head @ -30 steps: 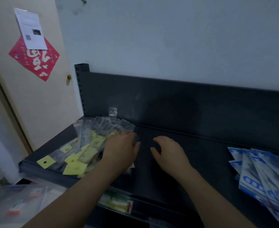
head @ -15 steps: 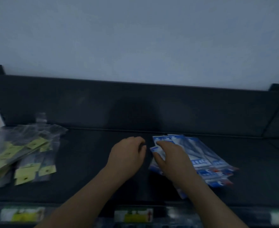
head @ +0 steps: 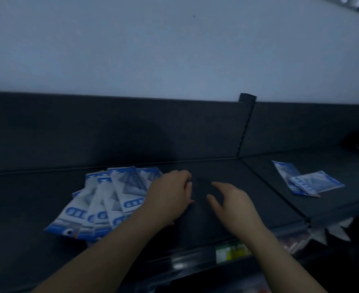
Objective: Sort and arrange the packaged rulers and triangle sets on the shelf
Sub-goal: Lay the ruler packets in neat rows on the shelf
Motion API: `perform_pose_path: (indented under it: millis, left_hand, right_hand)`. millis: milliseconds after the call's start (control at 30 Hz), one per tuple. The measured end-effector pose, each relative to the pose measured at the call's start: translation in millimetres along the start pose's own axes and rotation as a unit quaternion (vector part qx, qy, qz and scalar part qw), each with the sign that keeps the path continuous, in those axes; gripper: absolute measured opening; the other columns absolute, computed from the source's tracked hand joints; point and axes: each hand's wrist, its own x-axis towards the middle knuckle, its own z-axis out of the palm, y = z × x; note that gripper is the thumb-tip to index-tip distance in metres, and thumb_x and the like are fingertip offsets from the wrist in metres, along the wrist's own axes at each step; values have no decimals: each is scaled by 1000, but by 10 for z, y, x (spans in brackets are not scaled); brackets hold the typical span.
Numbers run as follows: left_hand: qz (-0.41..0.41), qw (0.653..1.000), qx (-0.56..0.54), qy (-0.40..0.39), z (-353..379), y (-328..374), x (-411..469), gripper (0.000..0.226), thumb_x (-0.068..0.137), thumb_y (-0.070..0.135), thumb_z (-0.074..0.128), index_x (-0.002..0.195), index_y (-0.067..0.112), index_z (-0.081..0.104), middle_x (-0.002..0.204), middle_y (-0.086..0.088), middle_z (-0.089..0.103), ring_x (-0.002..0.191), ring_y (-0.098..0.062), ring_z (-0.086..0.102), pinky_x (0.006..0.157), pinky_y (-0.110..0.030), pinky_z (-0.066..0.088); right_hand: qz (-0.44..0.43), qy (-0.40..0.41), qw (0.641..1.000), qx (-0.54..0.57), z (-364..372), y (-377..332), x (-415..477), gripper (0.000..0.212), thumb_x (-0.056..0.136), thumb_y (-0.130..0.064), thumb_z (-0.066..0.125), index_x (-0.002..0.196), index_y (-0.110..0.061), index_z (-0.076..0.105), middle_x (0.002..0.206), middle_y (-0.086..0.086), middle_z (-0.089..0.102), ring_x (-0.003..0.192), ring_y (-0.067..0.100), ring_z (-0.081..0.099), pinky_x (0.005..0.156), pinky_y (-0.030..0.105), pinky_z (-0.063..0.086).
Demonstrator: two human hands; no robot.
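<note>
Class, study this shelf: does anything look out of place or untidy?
Yes. The blue packets by the left hand lie fanned and overlapping, not squared into a stack. Two stray packets sit apart on the neighbouring shelf section to the right, one crossing the other.

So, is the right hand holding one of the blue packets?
No, the right hand hovers open over the dark shelf and holds nothing.

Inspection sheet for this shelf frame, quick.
Surface: dark shelf, two bays meeting at a seam.
Job's things: fanned blue-white packets on the left; two loose packets on the right bay.
Clutter: yellow price label on the front rail.
Hands: left hand on the fan's right edge, fingers curled, grip unclear; right hand open, over bare shelf.
Cables: nothing seen.
Surroundings: pale wall; dark back panel.
</note>
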Motion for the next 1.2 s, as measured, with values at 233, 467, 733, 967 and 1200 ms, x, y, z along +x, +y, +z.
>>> perform_pose_path:
  millis: [233, 467, 733, 967, 1200]
  left_hand:
    - [52, 998, -13, -42, 395, 391, 537, 29, 99, 30, 39, 120, 21, 57, 113, 2, 62, 101, -16, 56, 82, -30, 43]
    - [84, 988, -77, -103, 763, 770, 1057, 28, 99, 28, 41, 118, 20, 61, 108, 5, 66, 94, -12, 60, 82, -32, 51]
    - [61, 972, -138, -179, 1387, 1363, 1532, 23, 97, 26, 47, 109, 15, 63, 105, 1, 65, 94, -15, 61, 86, -35, 53]
    - [14, 967, -136, -215, 1967, 1862, 1982, 25, 96, 32, 51, 111, 13, 58, 112, -5, 61, 94, -16, 56, 83, -30, 50]
    - [-91, 937, -250, -226, 2415, 2298, 2335, 25, 83, 17, 68, 105, 7, 66, 107, -4, 68, 92, -14, 63, 72, -20, 48]
  right_hand:
    - [68, 25, 997, -24, -195, 735, 175, 46, 93, -36, 54, 134, -15, 52, 132, 5, 58, 117, 21, 56, 98, 29, 42]
    - [171, 42, 984, -37, -375, 1485, 325, 40, 92, -39, 52, 125, -16, 57, 122, 8, 61, 114, 26, 57, 93, 37, 46]
    - [284, 64, 954, -67, -570, 2664, 418, 48, 93, -38, 49, 133, -11, 51, 135, 15, 51, 121, 32, 48, 98, 38, 43]
    - [289, -34, 952, -93, -802, 3426, 663, 52, 96, -45, 40, 143, -24, 38, 149, 11, 35, 132, 26, 39, 105, 35, 37]
    - [154, -93, 984, 16, -921, 3668, 799, 49, 90, -35, 61, 137, -26, 49, 151, -1, 32, 130, 15, 42, 105, 22, 31]
